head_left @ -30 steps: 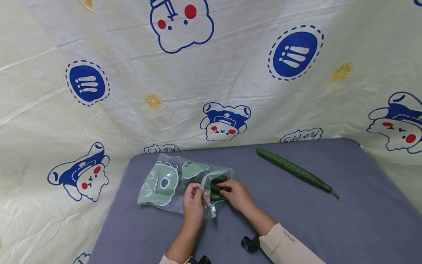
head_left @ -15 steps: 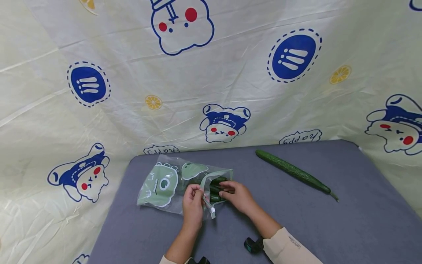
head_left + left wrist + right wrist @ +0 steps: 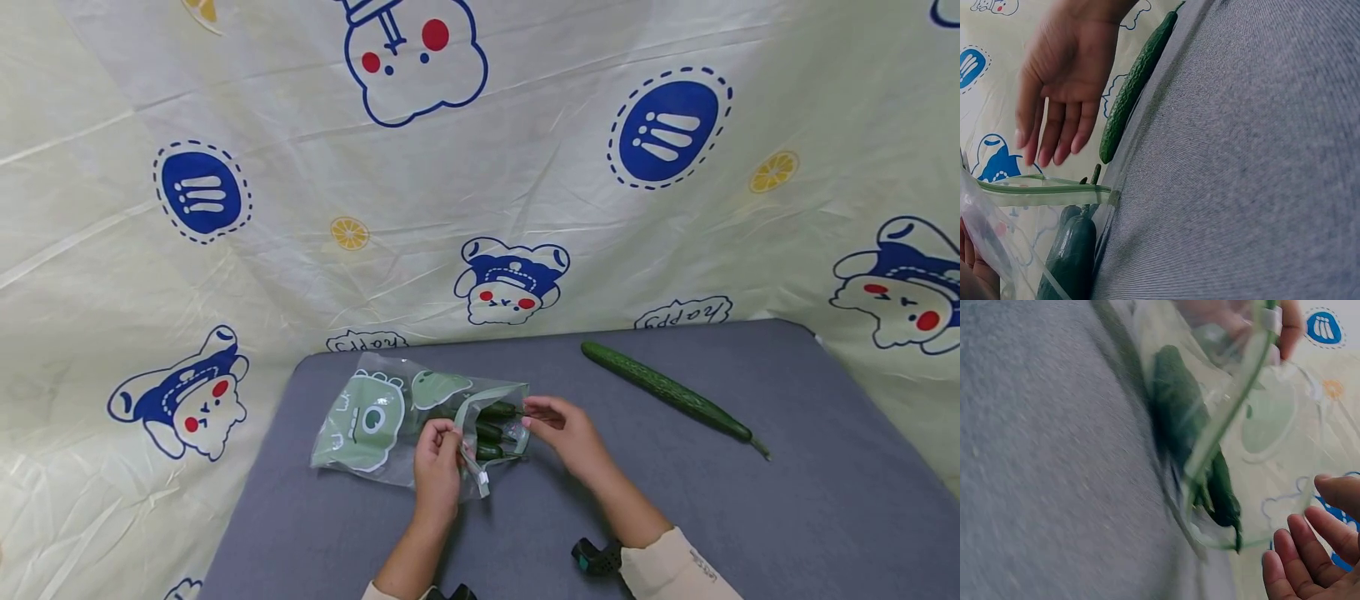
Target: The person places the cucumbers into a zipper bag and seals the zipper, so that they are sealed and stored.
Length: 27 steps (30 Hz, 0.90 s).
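A clear zip bag (image 3: 435, 387) with a green dinosaur print lies at the table's left half, its mouth facing right and held apart. My left hand (image 3: 437, 467) pinches the near edge of that mouth beside the slider. Several cucumbers (image 3: 489, 452) lie inside, stem ends toward the opening. Just right of the mouth is my right hand (image 3: 572, 437), fingers relaxed and nothing in them. The left wrist view shows this right hand (image 3: 1069, 75) hanging above the zip strip. In the right wrist view its fingers (image 3: 1297, 553) are apart from the cucumbers (image 3: 1179, 406).
One loose cucumber (image 3: 667, 392) lies slantwise at the back right, its stem toward the front. The grey table (image 3: 720, 508) meets a printed cloth backdrop (image 3: 420, 275) along its far edge.
My right hand has let go of a cucumber at the bag's mouth and drawn back to the right. The cucumbers' stems now show. My left hand keeps its grip on the bag.
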Motion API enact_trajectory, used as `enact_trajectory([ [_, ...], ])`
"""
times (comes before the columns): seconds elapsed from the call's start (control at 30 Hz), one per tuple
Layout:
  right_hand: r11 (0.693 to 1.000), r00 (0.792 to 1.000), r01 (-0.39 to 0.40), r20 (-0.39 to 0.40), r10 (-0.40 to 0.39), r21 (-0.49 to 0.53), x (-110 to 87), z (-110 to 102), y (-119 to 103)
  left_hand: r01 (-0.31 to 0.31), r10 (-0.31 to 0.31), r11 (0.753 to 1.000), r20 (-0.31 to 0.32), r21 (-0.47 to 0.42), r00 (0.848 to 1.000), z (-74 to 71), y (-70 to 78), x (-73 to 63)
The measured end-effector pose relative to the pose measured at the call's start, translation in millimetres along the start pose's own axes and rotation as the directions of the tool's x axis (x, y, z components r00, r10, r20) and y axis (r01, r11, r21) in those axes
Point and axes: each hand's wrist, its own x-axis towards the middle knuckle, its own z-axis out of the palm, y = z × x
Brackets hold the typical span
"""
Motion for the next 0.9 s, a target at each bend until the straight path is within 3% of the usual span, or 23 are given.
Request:
enact_trajectory([
  [0.37, 0.998, 0.995, -0.035, -0.089, 0.031, -0.045, -4.9, -37, -4, 0.037, -0.037, 0.999, 0.001, -0.028, 0.999, 0.5, 1.0, -0.1],
  [0.9, 0.99, 0.973, -0.1, -0.218, 0.075, -0.102, -8.7, -94, 2, 0.026, -0.025, 1.0, 0.006, -0.009, 1.0, 0.7, 0.3, -0.2],
])
